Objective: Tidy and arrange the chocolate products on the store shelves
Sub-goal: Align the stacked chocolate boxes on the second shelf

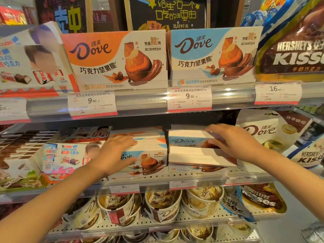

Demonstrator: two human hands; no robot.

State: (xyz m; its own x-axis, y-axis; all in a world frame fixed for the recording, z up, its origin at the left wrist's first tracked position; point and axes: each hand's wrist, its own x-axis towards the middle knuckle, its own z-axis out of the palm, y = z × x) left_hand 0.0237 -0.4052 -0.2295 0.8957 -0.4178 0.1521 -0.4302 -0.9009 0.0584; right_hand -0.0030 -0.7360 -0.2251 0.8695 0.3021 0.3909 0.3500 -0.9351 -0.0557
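Head view, middle shelf (pixel 157 178): two stacks of flat Dove chocolate boxes sit side by side behind the perforated shelf lip. Left stack (pixel 149 155): boxes white with blue and orange corners; front box stands facing out and shows the brown Dove script on a pale blue band plus a chocolate-coated almond picture. Right stack (pixel 192 149): boxes lie flat, white edges outward; top box carries a blue Dove panel, tilted slightly.

Left hand (pixel 115 153) rests on the left stack, fingers (pixel 129 142) straight over the box tops, thumb against the front face; nothing gripped. Right hand (pixel 235 142) lies over the top right boxes, fingers (pixel 213 128) extended across the upper box, thumb pressed at its front edge; whether it pinches the box I cannot tell.

Upper shelf: an orange Dove display carton (pixel 114 58) beside a blue Dove display carton (pixel 213 55), each above a 9.90 price tag (pixel 92 104). Kinder Chocolate box (pixel 70 156) sits just left of the left stack; white Dove bag (pixel 268 135) right of the right stack. Dove tubs (pixel 161 204) fill the lower shelf.
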